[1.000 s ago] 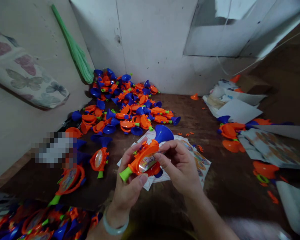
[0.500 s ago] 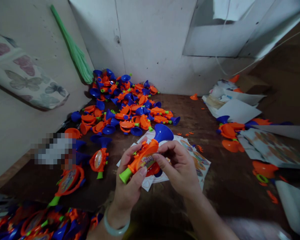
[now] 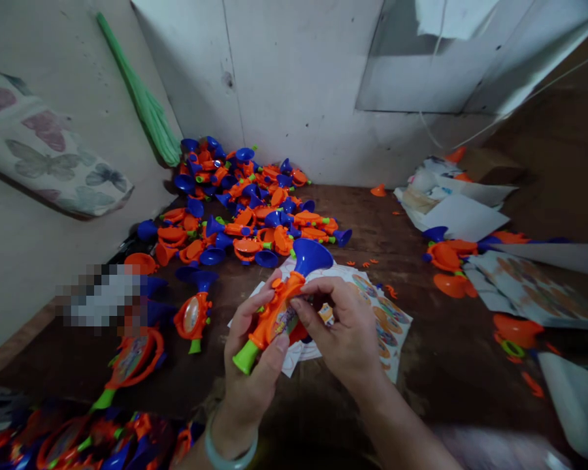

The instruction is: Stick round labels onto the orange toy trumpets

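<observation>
My left hand (image 3: pixel 252 352) grips an orange plastic toy trumpet (image 3: pixel 277 318) around its body, with the green mouthpiece (image 3: pixel 245 357) pointing down and the blue bell (image 3: pixel 311 256) up. My right hand (image 3: pixel 340 333) pinches the trumpet's side at a small printed sticker (image 3: pixel 287 321), its fingers partly hiding that panel. Beneath both hands lies a white sheet of round stickers (image 3: pixel 379 320). Just left of my left hand, a finished trumpet (image 3: pixel 192 315) rests on the table.
A large heap of orange-and-blue trumpets (image 3: pixel 245 209) fills the dark wooden table's (image 3: pixel 372 215) back corner against white walls. More toys (image 3: pixel 63 444) lie at the near left. Loose orange parts (image 3: pixel 451 256) and papers (image 3: pixel 463 217) lie on the right.
The trumpet has swung more upright, its mouthpiece lower. My right fingers have shifted along its side, and the view has drifted slightly.
</observation>
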`<state>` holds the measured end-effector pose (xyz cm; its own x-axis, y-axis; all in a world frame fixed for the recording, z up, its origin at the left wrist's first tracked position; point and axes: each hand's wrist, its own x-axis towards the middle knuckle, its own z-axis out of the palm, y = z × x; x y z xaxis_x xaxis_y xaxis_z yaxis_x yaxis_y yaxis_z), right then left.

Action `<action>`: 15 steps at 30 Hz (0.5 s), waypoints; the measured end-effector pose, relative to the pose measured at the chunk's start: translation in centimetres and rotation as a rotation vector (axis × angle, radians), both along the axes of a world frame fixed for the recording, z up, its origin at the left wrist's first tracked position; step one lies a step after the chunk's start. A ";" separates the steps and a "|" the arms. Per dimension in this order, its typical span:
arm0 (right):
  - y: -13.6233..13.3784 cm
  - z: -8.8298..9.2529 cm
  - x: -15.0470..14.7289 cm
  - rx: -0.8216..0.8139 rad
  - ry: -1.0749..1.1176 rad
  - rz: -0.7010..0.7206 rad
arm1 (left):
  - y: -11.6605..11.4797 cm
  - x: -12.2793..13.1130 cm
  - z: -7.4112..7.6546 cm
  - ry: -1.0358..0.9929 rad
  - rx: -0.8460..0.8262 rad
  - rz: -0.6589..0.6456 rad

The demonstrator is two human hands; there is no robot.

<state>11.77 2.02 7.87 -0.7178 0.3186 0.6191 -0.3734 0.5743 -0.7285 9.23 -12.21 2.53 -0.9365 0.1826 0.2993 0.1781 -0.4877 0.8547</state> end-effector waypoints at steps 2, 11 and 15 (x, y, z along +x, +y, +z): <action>1.4 -0.7 -0.5 0.097 0.059 -0.135 | -0.4 -0.1 0.0 0.019 -0.028 0.020; 9.2 -6.6 -3.6 0.338 -0.670 -0.197 | -13.4 -6.9 -2.8 0.563 -0.961 0.704; 7.3 -8.4 -3.8 0.380 -0.817 -0.151 | -17.1 -9.1 -5.2 0.623 -1.213 0.590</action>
<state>7.93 9.33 -0.54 -0.9462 0.3230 0.0190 0.2737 0.8305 -0.4852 0.18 -29.29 -2.63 -0.7438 0.2565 0.6173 0.5730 0.7201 0.3912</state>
